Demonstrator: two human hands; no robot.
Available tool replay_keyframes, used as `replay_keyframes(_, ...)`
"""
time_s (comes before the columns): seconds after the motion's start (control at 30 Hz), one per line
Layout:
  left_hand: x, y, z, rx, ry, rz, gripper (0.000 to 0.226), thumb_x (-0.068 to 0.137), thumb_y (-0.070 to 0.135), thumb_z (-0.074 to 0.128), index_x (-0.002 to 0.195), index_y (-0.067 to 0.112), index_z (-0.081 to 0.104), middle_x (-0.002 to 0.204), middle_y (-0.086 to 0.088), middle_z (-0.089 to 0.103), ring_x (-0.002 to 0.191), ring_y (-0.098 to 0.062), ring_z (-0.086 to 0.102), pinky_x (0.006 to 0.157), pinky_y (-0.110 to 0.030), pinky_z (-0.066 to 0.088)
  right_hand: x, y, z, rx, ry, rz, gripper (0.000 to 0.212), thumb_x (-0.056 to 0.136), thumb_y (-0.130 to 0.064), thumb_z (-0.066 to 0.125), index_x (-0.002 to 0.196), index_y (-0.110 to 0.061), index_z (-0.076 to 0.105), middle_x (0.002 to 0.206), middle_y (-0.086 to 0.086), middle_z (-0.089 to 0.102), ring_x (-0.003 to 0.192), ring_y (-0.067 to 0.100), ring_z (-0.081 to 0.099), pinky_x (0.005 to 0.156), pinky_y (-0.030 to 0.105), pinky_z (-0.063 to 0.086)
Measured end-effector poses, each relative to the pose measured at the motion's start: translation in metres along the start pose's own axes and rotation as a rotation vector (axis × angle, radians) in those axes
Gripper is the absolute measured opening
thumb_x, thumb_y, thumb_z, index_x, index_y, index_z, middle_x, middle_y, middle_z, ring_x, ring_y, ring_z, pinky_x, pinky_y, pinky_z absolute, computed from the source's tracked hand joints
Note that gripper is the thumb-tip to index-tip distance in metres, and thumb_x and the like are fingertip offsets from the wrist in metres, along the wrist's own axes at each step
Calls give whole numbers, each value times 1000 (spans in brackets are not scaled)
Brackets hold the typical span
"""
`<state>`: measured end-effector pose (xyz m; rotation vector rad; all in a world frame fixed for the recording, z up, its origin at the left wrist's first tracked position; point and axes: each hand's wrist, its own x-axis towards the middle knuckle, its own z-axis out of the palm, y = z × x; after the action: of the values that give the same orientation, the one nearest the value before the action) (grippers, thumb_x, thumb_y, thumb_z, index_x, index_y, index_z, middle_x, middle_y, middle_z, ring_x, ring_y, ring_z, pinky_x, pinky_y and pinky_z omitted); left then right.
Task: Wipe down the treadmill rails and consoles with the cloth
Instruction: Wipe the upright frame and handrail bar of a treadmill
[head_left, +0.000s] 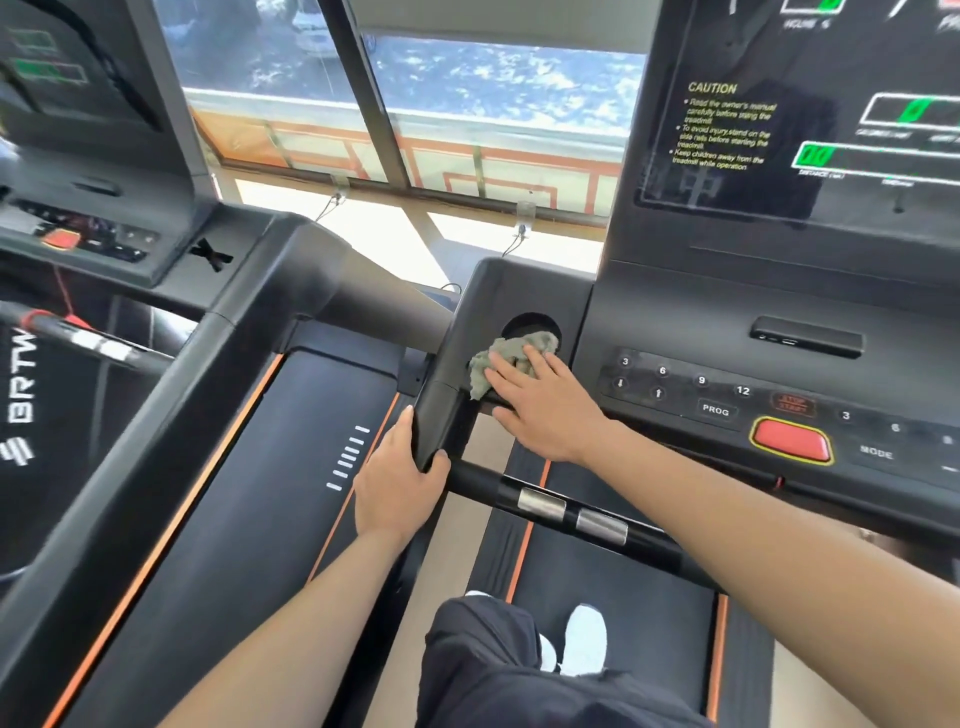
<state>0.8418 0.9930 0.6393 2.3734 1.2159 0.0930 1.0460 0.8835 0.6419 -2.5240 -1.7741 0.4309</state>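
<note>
A crumpled grey-green cloth (501, 358) lies on the left end of the right treadmill's black console (675, 322), at the rim of a round cup holder (530, 325). My right hand (545, 410) presses flat on the cloth with straight fingers. My left hand (402, 478) grips the left side rail (441, 410) of the same treadmill, fingers and thumb curled round its lower part. A front crossbar (566, 506) with two metal sensor plates runs right from that rail.
The console keypad and red stop button (792, 440) lie right of my right hand, the display panel (805, 114) above. A second treadmill (130, 249) stands to the left. My legs and white shoes (584, 639) are on the belt. Windows lie ahead.
</note>
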Motion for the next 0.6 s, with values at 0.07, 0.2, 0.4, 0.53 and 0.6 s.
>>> replay_keyframes(0.07, -1, 0, 0, -5, 3, 2, 72, 94, 44, 61, 157, 27, 31, 146, 7, 55, 130, -20, 57, 105, -42, 47, -5, -7, 2, 2, 4, -51, 59, 107, -47, 24, 161, -27, 15, 169, -10, 6, 155, 37, -5, 125, 51, -3)
replay_keyframes(0.2, -2, 0, -1, -23, 7, -6, 72, 95, 41, 62, 158, 25, 33, 150, 5, 53, 137, -19, 51, 108, -39, 43, -10, -18, 4, -22, 34, -207, 50, 107, -39, 33, 156, -28, 33, 164, -12, 28, 155, 37, 2, 123, 58, 0)
replay_keyframes(0.4, -2, -1, -3, -38, -4, -29, 71, 94, 43, 61, 157, 29, 32, 146, 9, 56, 130, -20, 56, 106, -45, 45, -13, -1, 6, 102, 222, -224, 39, 98, -15, 55, 136, -20, 59, 146, -2, 55, 141, 36, 42, 113, 53, 38)
replay_keyframes(0.53, -1, -4, -3, -69, 5, -21, 71, 93, 43, 61, 157, 29, 33, 148, 10, 54, 130, -19, 56, 107, -47, 48, 0, 7, -1, 204, 259, -136, 56, 99, -11, 57, 152, -21, 43, 167, 4, 21, 117, 37, 59, 86, 48, 55)
replay_keyframes(0.6, -1, -4, -2, -63, 12, -19, 71, 93, 42, 61, 157, 28, 34, 150, 9, 53, 130, -20, 56, 107, -48, 48, 13, 9, -5, 260, 261, -123, 60, 101, -13, 55, 157, -22, 34, 169, -2, 14, 117, 35, 59, 84, 45, 56)
